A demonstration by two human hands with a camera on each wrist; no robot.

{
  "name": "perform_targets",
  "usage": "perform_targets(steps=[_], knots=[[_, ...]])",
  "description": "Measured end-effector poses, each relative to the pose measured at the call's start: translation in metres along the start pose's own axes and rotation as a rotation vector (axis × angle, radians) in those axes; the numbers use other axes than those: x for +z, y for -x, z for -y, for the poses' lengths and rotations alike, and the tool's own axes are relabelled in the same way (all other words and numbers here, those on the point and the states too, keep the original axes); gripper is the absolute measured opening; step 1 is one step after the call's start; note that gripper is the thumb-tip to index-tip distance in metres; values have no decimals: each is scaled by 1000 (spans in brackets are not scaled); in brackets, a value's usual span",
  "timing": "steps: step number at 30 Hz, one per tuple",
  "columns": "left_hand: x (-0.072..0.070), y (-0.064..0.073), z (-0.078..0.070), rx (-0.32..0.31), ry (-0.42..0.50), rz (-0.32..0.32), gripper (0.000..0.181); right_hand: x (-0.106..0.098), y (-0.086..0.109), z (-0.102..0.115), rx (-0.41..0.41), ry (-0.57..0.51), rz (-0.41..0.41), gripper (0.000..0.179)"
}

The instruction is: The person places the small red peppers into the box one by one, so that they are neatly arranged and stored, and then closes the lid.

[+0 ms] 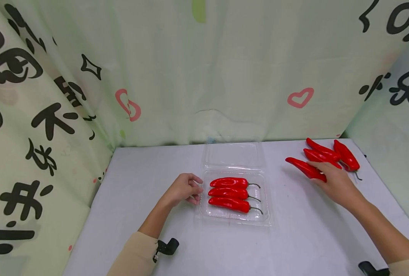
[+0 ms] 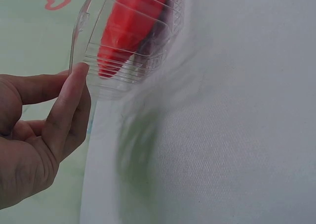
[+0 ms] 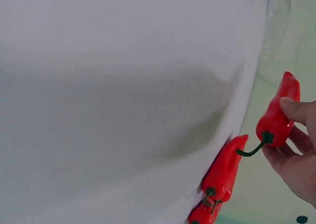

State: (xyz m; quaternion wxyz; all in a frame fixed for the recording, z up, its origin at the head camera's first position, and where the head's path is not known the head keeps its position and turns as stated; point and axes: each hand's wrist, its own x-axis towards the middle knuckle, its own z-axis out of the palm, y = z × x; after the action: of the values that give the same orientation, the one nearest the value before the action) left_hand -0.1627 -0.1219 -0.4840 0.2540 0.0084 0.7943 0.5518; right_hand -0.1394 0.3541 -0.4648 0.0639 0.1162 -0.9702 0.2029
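Note:
Three red chili peppers (image 1: 229, 193) lie side by side in the base of a clear plastic clamshell box (image 1: 267, 214), stems to the right. The box's lid (image 1: 233, 155) is folded back. At the box's left edge, my left hand (image 1: 183, 189) pinches the rim between thumb and fingers, as the left wrist view shows. My right hand (image 1: 335, 184) holds another red chili pepper (image 1: 304, 168) between thumb and fingers, above the table at the right. In the right wrist view this held pepper (image 3: 280, 110) has its green stem pointing down and left.
Behind the right hand, several loose red chili peppers (image 1: 345, 155) lie at the table's far right corner. The white table (image 1: 294, 237) is bounded at the back and sides by a pale green printed curtain (image 1: 238, 76).

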Motion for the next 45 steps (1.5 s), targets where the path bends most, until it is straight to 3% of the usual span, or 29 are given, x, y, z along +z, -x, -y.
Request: perform_targets(steps=[16, 28, 34, 45], knots=[[-1, -1, -3, -12, -6, 2, 29, -14, -5, 39, -44, -15, 15, 79], [-1, -1, -3, -11, -11, 0, 29, -16, -11, 59, -128, -32, 59, 76], [-1, -1, -4, -11, -15, -1, 30, -18, -14, 67, -161, -53, 101, 76], [-1, -1, -3, -17, -18, -3, 30, -18, -22, 84, -141, -135, 248, 72]])
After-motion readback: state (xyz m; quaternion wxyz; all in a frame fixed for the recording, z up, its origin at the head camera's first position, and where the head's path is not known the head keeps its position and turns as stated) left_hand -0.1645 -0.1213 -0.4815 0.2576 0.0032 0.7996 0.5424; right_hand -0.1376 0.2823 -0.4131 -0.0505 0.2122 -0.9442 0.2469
